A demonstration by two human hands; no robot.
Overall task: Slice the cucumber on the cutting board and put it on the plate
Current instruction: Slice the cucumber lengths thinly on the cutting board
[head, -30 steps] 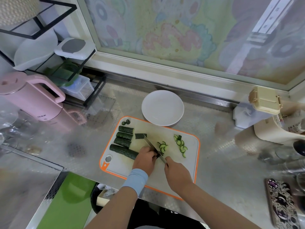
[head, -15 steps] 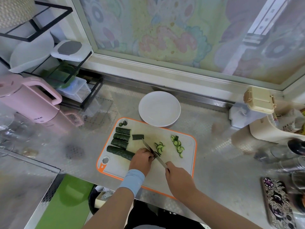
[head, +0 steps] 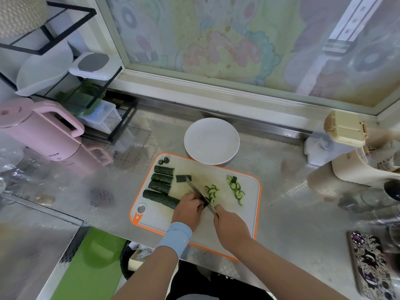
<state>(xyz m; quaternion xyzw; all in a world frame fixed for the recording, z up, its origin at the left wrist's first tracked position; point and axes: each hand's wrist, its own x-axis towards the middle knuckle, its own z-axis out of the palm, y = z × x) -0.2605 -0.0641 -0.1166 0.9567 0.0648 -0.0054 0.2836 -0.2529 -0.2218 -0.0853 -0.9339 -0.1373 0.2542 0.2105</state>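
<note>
I'm at the cutting board (head: 249, 215), white with an orange rim, and I'm mid-slice. My left hand (head: 188, 211) is curled down tight over the cucumber piece (head: 161, 199) I'm working, the long one nearest me, its cut end hidden under my knuckles. My right hand (head: 230, 227) is closed around the knife handle, and the knife (head: 198, 194) blade runs away from me at a slant right beside my left fingertips.

To do this well, I'd say: keep those fingertips tucked, let the knuckles guide the flat of the blade, and creep the left hand back along the piece a little per cut so the slices stay thin and even.

The plate (head: 211, 141) sits just beyond the board's far edge, bare, nothing on it yet. So plenty of the job is left, by my reckoning.

Three shorter cucumber chunks (head: 162, 178) lie stacked in a row on the board's left side, with a small stub (head: 183, 178) near the knife tip. Finished half-moon slices (head: 213, 192) sit just right of the blade, and a second scatter of slices (head: 236, 189) farther right. Two end nubs (head: 163, 160) rest in the far left corner.

Around me: a pink kettle (head: 41, 131) well to the left, a phone (head: 371, 265) well to the right. Neither crowds the board. The slices by the blade could get in the way soon.
</note>
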